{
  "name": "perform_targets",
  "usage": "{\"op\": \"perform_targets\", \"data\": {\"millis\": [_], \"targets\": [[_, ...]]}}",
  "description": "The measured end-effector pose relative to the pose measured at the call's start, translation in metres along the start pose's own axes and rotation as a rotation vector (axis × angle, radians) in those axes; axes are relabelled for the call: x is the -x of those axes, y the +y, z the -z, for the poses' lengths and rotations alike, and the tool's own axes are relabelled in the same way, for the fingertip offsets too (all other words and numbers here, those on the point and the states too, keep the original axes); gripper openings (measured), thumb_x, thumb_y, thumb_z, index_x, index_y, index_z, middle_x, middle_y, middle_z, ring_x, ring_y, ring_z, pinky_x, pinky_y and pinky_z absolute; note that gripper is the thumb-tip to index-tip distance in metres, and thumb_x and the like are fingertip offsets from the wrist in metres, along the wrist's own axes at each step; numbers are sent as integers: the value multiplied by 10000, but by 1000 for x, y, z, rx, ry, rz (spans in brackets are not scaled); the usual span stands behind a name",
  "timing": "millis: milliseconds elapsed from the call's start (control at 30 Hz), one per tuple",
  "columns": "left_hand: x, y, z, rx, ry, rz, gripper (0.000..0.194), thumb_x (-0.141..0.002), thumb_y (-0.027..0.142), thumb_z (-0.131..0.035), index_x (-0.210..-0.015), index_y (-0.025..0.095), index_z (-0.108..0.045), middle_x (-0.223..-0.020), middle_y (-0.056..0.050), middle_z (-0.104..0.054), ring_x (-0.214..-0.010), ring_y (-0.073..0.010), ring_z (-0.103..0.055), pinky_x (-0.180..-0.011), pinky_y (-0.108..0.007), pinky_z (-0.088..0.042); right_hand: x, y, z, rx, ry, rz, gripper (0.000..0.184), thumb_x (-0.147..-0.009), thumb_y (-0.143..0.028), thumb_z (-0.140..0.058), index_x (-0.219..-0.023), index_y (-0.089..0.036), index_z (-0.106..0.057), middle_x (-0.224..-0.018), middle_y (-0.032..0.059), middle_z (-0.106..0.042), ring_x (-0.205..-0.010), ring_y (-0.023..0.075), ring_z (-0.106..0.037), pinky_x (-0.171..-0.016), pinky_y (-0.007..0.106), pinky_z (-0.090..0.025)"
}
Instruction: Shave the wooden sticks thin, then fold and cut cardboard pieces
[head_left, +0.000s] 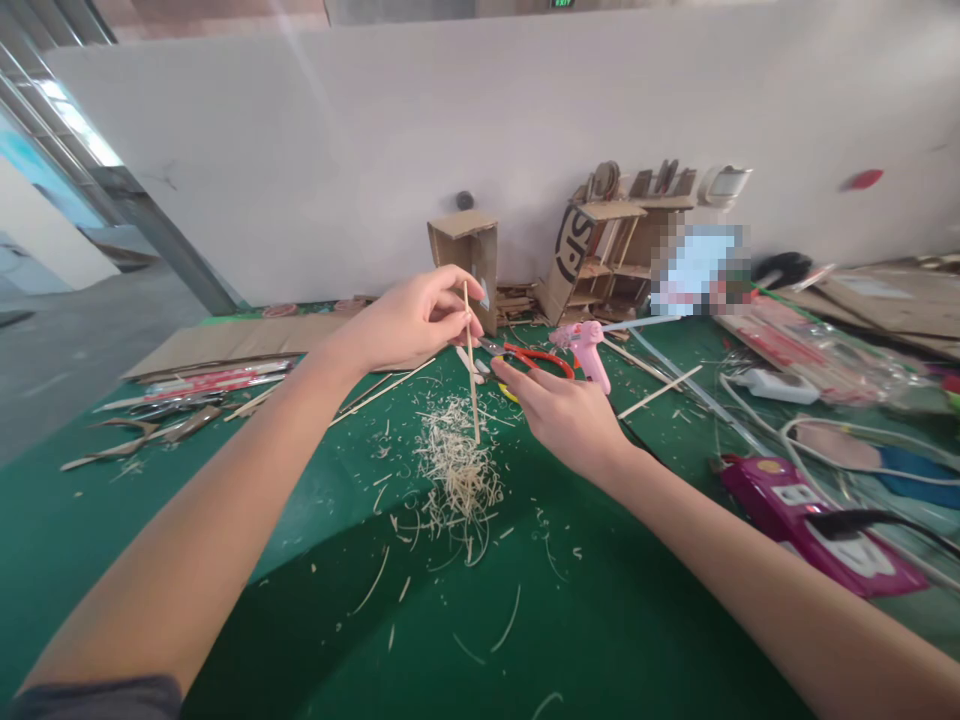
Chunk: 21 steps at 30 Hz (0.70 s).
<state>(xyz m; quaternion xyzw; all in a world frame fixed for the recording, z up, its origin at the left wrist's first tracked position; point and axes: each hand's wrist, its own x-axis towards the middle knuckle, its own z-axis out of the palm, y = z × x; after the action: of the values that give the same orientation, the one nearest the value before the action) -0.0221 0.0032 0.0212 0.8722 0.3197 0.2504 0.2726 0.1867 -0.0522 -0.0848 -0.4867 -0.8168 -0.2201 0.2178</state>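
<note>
My left hand (420,318) pinches a thin wooden stick (472,375) between thumb and fingers. The stick hangs nearly upright, its lower end over a pile of curly wood shavings (457,470) on the green tabletop (337,600). My right hand (566,412) is palm down to the right of the stick, fingers stretched out and apart from it. Just beyond those fingers lies a tool with orange-red handles (544,355), partly covered by the hand; whether the fingertips touch it I cannot tell. A pink glue gun (585,350) stands close behind the right hand.
Small cardboard shelves (600,250) and an open cardboard box (465,250) stand against the white partition (375,150). At right are a magenta power strip (817,525), cables and plastic-wrapped sticks (825,345). Cardboard sheets (232,345) and cutting tools (187,425) lie left.
</note>
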Motion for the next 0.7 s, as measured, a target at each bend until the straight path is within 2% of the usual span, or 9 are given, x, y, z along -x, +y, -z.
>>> {"op": "perform_targets", "data": {"millis": [100,200,400,500,567,700], "targets": [[0,0,0,-11,1,-4,254,-868,205,-467,-1118,158,-448,-888,-45,-679,-863,-150,-653,-769,-302,-509,-4,-2,3,-14,-21,-56,484,-901,-180,-345,-1350,-278,-498,-839,38,-675,-543,87,-483,-481,266,-193],[-1,-4,-2,11,9,-23,250,-863,196,-477,-1110,164,-454,-877,-41,-676,-851,-151,-655,-763,-306,-518,-5,-7,2,-11,-53,-59,517,-884,-151,-344,-1368,-280,-474,-841,37,-673,-520,86,-455,-471,274,-169],[-4,-16,-3,74,24,-47,234,-872,192,-470,-1104,175,-450,-870,-41,-671,-829,-161,-665,-769,-338,-540,2,-16,-6,12,-202,119,550,-836,-91,-393,-1348,-256,-502,-765,22,-649,-518,90,-442,-484,291,-140],[-5,-16,-2,68,12,-55,233,-874,188,-466,-1106,178,-452,-870,-36,-667,-840,-159,-665,-779,-337,-540,-1,-17,-7,58,-121,-18,566,-856,-97,-372,-1398,-247,-439,-806,39,-653,-550,103,-459,-489,288,-155],[-5,-16,-1,51,17,-56,235,-874,183,-463,-1109,181,-450,-873,-34,-667,-841,-157,-665,-780,-333,-538,-2,-17,-8,61,-115,-41,552,-869,-110,-369,-1399,-248,-436,-818,47,-656,-553,103,-457,-495,285,-170],[-5,-17,-3,12,60,-16,251,-870,168,-458,-1120,183,-440,-880,-40,-669,-820,-158,-675,-764,-327,-536,0,-19,-8,33,-249,114,555,-837,-88,-402,-1365,-242,-480,-801,46,-662,-529,97,-442,-496,284,-181]]}}
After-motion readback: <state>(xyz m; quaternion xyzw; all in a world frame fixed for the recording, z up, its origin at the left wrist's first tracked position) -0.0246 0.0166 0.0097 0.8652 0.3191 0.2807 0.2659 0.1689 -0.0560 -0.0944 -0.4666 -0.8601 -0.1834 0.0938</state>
